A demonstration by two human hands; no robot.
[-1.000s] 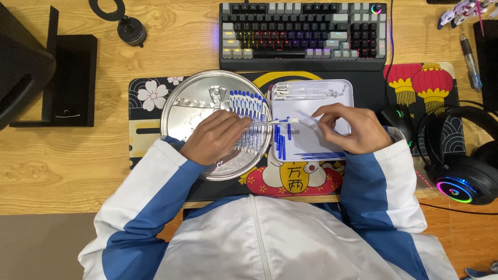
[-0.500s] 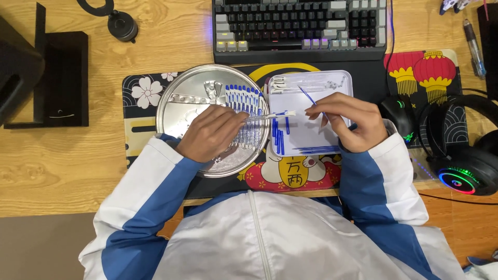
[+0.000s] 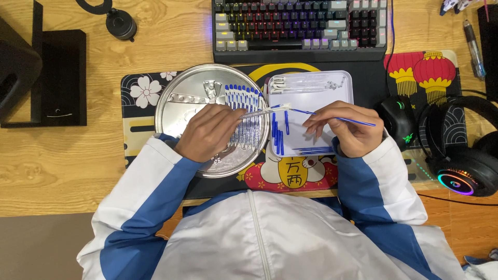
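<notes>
My left hand (image 3: 207, 132) rests on a round silver tray (image 3: 176, 103) and pinches a clear pen barrel (image 3: 264, 111) that points right. My right hand (image 3: 345, 129) holds a thin blue refill (image 3: 353, 121) almost level, its tip meeting the barrel's open end above a white rectangular tray (image 3: 316, 98). A row of clear barrels with blue ends (image 3: 244, 98) lies fanned on the silver tray beside my left hand. Loose blue refills (image 3: 279, 137) lie in the white tray, and clear empty tubes (image 3: 306, 82) lie along its far edge.
Both trays sit on a patterned desk mat (image 3: 140, 129) on a wooden desk. A backlit keyboard (image 3: 301, 26) lies beyond them. A black mouse (image 3: 397, 116) and a headset (image 3: 461, 155) are at the right, a black stand (image 3: 57, 72) at the left.
My right hand has swung the blue refill from pointing up and away to almost level, bringing its tip to the barrel's end. My left hand has stayed on the silver tray.
</notes>
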